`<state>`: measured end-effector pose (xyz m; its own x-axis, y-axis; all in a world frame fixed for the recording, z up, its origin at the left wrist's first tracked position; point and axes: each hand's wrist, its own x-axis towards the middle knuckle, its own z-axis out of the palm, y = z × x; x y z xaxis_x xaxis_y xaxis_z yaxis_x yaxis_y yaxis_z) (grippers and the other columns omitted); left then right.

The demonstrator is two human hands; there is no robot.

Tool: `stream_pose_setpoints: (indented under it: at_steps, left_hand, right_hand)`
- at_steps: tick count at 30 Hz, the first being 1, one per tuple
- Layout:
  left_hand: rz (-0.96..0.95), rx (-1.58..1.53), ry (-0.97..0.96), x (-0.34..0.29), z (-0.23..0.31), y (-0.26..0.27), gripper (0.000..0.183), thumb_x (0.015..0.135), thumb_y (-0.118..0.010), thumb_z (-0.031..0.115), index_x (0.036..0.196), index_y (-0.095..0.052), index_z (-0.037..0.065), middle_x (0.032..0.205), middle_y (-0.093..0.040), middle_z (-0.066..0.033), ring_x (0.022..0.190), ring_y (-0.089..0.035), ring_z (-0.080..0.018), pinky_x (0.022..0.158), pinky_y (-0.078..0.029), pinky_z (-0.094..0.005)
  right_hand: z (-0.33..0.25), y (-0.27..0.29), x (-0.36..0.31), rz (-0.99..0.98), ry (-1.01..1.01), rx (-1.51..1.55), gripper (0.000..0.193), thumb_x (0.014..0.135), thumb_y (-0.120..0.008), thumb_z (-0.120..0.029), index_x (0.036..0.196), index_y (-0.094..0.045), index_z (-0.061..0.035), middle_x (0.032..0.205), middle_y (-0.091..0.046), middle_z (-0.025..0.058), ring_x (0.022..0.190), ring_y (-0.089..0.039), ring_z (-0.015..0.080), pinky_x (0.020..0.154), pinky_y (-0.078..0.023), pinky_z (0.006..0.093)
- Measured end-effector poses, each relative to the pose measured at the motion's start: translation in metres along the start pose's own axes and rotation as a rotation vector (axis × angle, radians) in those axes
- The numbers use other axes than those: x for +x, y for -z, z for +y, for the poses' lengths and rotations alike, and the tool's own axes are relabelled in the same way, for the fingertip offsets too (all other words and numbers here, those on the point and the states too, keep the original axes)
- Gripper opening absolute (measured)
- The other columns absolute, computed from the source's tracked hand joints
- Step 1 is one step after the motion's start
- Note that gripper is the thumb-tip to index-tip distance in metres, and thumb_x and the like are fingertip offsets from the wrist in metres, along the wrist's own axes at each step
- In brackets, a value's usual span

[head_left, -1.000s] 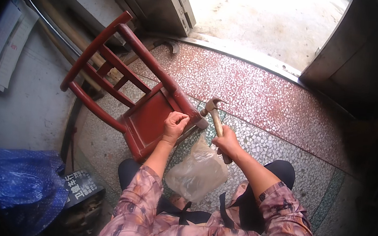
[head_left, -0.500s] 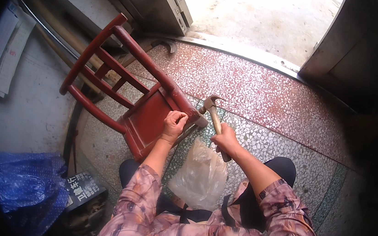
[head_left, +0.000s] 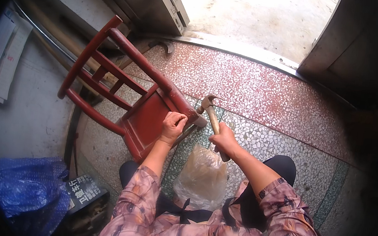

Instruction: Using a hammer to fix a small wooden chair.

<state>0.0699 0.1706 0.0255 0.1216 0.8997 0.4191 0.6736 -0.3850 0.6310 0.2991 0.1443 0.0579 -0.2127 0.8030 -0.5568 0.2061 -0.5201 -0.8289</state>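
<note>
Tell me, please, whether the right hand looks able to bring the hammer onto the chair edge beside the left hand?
Probably yes: the hammer in the right hand sits near the chair, nothing between; the left hand is close.

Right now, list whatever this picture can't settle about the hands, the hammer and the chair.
Head view only:
- Whether the left hand pinches a nail on the red chair: fingers cover the spot, too small.
- End of the hammer handle: wrapped by the right hand.
- Contents of the clear plastic bag: crumpled film blurs them.
- Chair's far legs: hidden beneath its frame.

One red wooden chair (head_left: 126, 97), one hammer (head_left: 212, 116), one clear plastic bag (head_left: 201, 177), one blue bag (head_left: 24, 190).
</note>
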Motion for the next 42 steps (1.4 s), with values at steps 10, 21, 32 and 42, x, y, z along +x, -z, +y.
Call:
stream_pose_setpoints:
  at_steps: [10,21,32,42]
  left_hand:
    - [-0.002,0.055,-0.054,0.0022,0.0036,-0.0009,0.005,0.078,-0.069,0.003,0.080,-0.067,0.006,0.076,-0.063,-0.0053,0.074,-0.059,-0.0209,0.067,-0.048,-0.0317]
    - [-0.024,0.123,-0.095,0.0062,0.0095,0.0007,0.004,0.078,-0.069,0.005,0.081,-0.066,0.007,0.078,-0.064,-0.0054,0.074,-0.059,-0.0228,0.067,-0.048,-0.0324]
    - [-0.033,0.044,-0.020,0.0034,0.0024,0.0021,0.002,0.079,-0.068,0.006,0.080,-0.067,0.006,0.078,-0.064,-0.0058,0.075,-0.060,-0.0221,0.069,-0.048,-0.0331]
    - [-0.019,0.073,-0.044,0.0039,0.0030,0.0009,0.002,0.080,-0.068,0.005,0.081,-0.067,0.006,0.076,-0.063,-0.0059,0.074,-0.059,-0.0225,0.068,-0.047,-0.0328]
  right_hand:
    - [-0.0041,0.0008,-0.0007,-0.015,-0.010,0.025,0.035,0.073,-0.064,-0.007,0.100,-0.044,0.0024,0.070,-0.055,0.0115,0.049,-0.058,0.0200,0.041,-0.047,0.0332]
    - [-0.0070,-0.0001,-0.0040,0.008,0.020,-0.069,0.035,0.074,-0.063,-0.007,0.101,-0.045,0.0032,0.070,-0.056,0.0131,0.049,-0.059,0.0212,0.041,-0.049,0.0339]
    - [0.0012,-0.0032,-0.0013,0.042,0.076,-0.053,0.032,0.074,-0.057,-0.005,0.101,-0.044,0.0058,0.069,-0.060,0.0205,0.051,-0.063,0.0269,0.043,-0.050,0.0379]
    - [-0.0047,-0.0020,-0.0029,0.046,0.051,-0.061,0.031,0.075,-0.057,-0.005,0.101,-0.044,0.0052,0.069,-0.060,0.0195,0.050,-0.063,0.0260,0.043,-0.050,0.0375]
